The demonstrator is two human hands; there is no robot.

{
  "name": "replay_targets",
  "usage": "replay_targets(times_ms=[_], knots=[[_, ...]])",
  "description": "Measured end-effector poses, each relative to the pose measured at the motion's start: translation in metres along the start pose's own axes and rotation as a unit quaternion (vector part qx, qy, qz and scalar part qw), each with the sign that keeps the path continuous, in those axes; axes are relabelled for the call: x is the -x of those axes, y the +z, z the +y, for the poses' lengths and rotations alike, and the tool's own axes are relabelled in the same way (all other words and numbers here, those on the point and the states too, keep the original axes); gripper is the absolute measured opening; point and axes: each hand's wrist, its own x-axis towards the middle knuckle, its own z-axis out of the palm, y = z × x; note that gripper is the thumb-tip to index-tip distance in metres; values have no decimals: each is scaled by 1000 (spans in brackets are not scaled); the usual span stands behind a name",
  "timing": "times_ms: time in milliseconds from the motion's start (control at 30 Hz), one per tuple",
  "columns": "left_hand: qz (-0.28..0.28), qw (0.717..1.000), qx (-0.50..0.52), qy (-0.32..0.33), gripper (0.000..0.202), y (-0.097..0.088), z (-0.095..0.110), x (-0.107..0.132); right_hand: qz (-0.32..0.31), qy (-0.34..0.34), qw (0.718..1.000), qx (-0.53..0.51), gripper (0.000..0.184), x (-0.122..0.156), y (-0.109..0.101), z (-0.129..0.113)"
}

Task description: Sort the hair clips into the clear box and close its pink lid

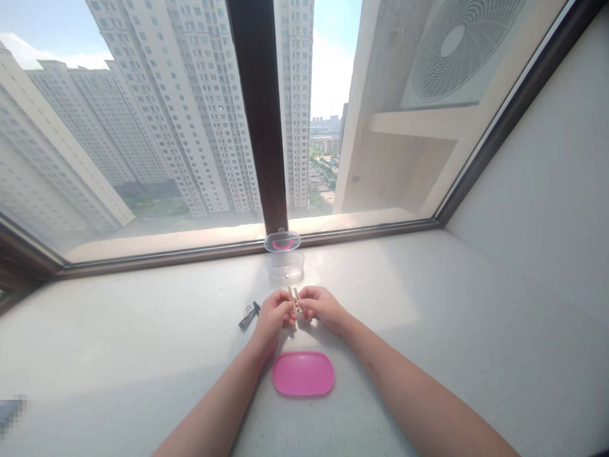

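Note:
My left hand point(273, 316) and my right hand point(321, 307) meet above a white sill, both pinched on a small gold, tube-shaped object point(294, 298) held upright between them. What the tube is stays too small to tell. Just beyond my fingers stands a clear plastic container point(285, 266), and its clear lid point(282, 241) with a pink mark leans against the window frame. A flat pink oval lid point(303, 374) lies on the sill under my wrists.
A small black clip-like item point(249, 315) lies left of my left hand. The white sill point(428, 317) runs wide to both sides. A dark window post point(259, 114) rises behind the container, and a white wall point(547, 178) closes the right side.

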Motion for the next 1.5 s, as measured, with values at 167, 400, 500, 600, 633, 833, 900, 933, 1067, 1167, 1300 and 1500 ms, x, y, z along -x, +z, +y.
replay_targets(times_ms=[167,400,500,600,633,833,900,933,1067,1167,1300,1500], knots=[[-9,1000,-9,5,12,-1,-1,1,-8,6,999,-42,22,-3,-3,4],[-7,1000,-25,4,10,-3,-7,1,-17,10,998,-60,21,-1,-3,4],[-6,1000,-29,4,8,-3,-8,1,-11,7,999,-51,21,-1,-2,5],[-7,1000,-28,2,9,-3,-8,1,-5,-3,1000,-30,18,0,0,6],[-7,1000,-27,0,9,-3,-8,1,-4,-5,1000,-23,17,0,0,6],[-8,1000,-30,-4,10,-1,-4,3,4,-6,1000,-7,16,3,3,5],[-9,999,-30,-5,10,1,-2,5,5,-5,1000,-5,16,3,4,4],[-9,999,-30,-6,11,1,-1,5,5,-6,1000,-4,16,4,4,4],[-11,999,-31,-6,11,1,0,6,10,-7,1000,2,16,3,5,5],[-15,999,-33,-2,11,0,-3,5,17,-4,1000,4,17,1,5,6],[-22,999,-35,0,11,-1,-5,4,15,0,1000,5,17,1,5,6],[-27,999,-44,9,14,-1,-3,5,10,-10,1000,14,17,2,6,4]])
